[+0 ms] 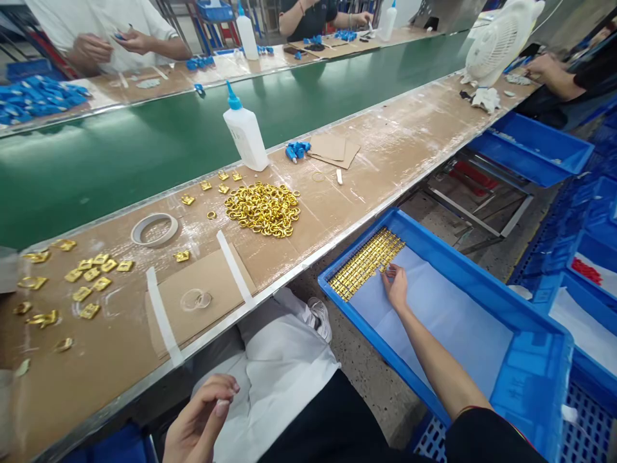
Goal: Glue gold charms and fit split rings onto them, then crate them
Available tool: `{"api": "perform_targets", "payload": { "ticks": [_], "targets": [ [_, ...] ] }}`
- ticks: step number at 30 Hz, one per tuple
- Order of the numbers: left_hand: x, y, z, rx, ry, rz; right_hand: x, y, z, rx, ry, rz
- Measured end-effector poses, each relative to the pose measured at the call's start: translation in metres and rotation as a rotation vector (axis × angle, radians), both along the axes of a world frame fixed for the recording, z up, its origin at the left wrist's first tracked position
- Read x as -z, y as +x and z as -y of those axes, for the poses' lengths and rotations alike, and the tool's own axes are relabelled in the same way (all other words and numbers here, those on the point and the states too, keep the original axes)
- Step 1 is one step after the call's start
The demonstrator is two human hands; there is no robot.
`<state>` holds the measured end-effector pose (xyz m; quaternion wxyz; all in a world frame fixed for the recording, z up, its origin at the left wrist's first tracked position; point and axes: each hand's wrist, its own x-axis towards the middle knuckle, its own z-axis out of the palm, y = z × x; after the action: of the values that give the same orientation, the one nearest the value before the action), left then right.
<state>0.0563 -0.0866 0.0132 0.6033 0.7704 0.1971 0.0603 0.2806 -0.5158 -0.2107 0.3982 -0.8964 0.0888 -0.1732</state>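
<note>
My right hand [396, 287] reaches into a blue plastic tray [482, 286], its fingers pinched on a small gold-coloured piece at the edge of the packed rows. These rows of gold pieces [366, 262] fill the tray's far left end, beside a white paper liner [434, 308]. My left hand [202, 418] hovers over my lap, fingers loosely curled and thumb apart, with nothing visible in it. On the workbench lie a heap of gold rings [263, 209] and several flat gold pieces [91, 273]. Nearer me is a taped cardboard sheet [197, 299].
A white glue bottle [247, 136] stands behind the rings; a tape roll [154, 229] lies to their left. Blue parts [297, 150] and cardboard scraps [332, 149] are farther along. Beyond runs a green conveyor belt [308, 96]. Co-workers sit across it; a fan [501, 45] stands far right.
</note>
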Motion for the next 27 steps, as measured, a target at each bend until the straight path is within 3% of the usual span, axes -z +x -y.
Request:
{"api": "perform_targets", "payload": {
  "ticks": [11, 15, 21, 24, 27],
  "targets": [
    [0.004, 0.004, 0.002, -0.006, 0.005, 0.029, -0.004, 0.005, -0.006, 0.001, 0.004, -0.014],
    [0.009, 0.005, -0.002, 0.054, 0.005, 0.013, -0.006, 0.007, -0.007, -0.003, -0.019, -0.027],
    [0.009, 0.001, 0.014, -0.082, -0.043, 0.014, -0.009, 0.009, -0.012, -0.001, -0.049, -0.028],
    [0.013, -0.002, 0.014, -0.086, -0.048, 0.005, -0.015, 0.003, -0.009, 0.020, -0.073, -0.019],
    [0.023, -0.002, 0.002, -0.008, -0.026, 0.026, -0.028, 0.000, -0.011, 0.010, -0.091, 0.010]
  ]
}}
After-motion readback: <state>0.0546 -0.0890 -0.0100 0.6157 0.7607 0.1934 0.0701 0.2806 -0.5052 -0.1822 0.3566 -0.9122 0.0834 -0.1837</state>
